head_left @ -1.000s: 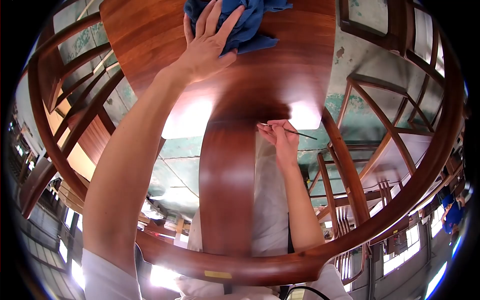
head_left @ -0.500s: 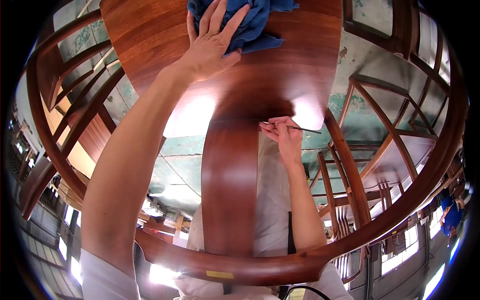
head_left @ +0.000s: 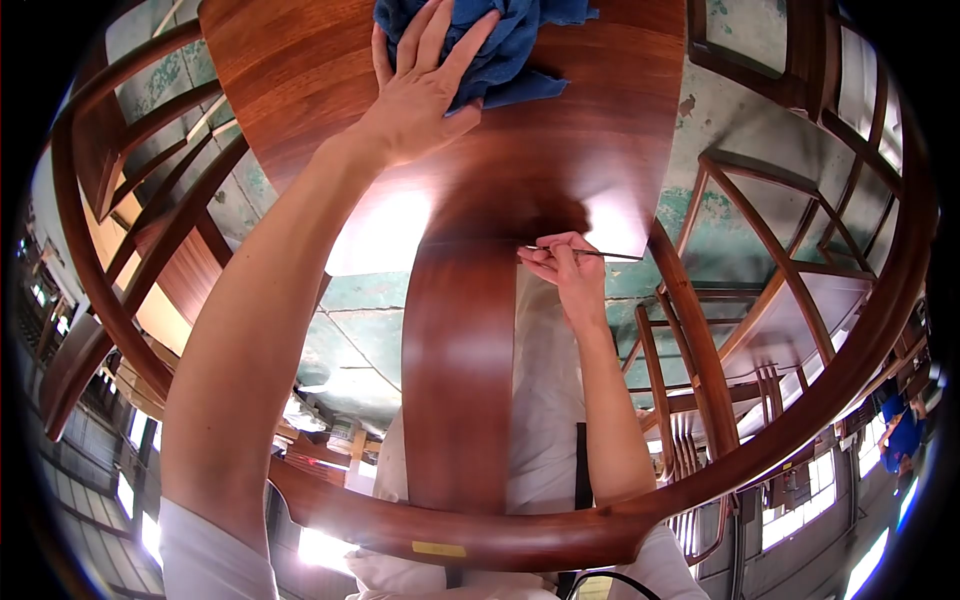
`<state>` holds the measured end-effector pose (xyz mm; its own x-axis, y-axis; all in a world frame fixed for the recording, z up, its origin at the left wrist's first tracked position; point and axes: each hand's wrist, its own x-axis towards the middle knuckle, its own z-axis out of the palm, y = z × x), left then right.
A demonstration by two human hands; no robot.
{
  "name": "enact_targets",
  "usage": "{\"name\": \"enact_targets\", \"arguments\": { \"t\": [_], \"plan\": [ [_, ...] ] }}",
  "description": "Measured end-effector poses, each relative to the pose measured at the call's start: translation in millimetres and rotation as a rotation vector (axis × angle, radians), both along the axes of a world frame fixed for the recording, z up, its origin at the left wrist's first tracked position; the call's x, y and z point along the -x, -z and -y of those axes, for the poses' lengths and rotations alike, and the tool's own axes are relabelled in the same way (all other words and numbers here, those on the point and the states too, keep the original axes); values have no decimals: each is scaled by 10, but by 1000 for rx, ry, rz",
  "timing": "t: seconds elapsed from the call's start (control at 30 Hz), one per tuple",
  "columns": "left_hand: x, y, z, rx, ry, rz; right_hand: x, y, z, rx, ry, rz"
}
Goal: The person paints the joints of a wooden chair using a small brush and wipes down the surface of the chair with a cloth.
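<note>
My left hand (head_left: pixel 420 95) rests on a bunched blue cloth (head_left: pixel 515 65), fingers spread, at the far part of a polished wooden chair seat (head_left: pixel 320 90). A thin dark stick-like tool (head_left: pixel 622 257) is pinched in my right hand (head_left: pixel 566 265). Its inner end lies near where the chair's broad back splat (head_left: pixel 460 370) meets the seat; whether it touches the wood I cannot tell. The curved top rail (head_left: pixel 450 532), with a small yellow label on it, crosses below both forearms.
Other wooden chair frames (head_left: pixel 765 215) stand to the right, and more chair parts (head_left: pixel 190 240) to the left. The floor (head_left: pixel 355 340) is worn green and grey. A person in blue (head_left: pixel 903 430) shows at the far right edge.
The outer end of the thin tool has tipped slightly upward in my right hand. My left hand and the cloth have stayed in place.
</note>
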<state>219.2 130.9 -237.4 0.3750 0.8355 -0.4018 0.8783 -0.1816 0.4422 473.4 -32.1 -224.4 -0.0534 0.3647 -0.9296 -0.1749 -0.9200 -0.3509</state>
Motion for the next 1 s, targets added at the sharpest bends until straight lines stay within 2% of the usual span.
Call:
{"name": "enact_targets", "arguments": {
  "t": [1.0],
  "plan": [
    [-3, -2, 3, 5, 1, -10, -6, -20, -52, 42, -40, 5]
  ]
}}
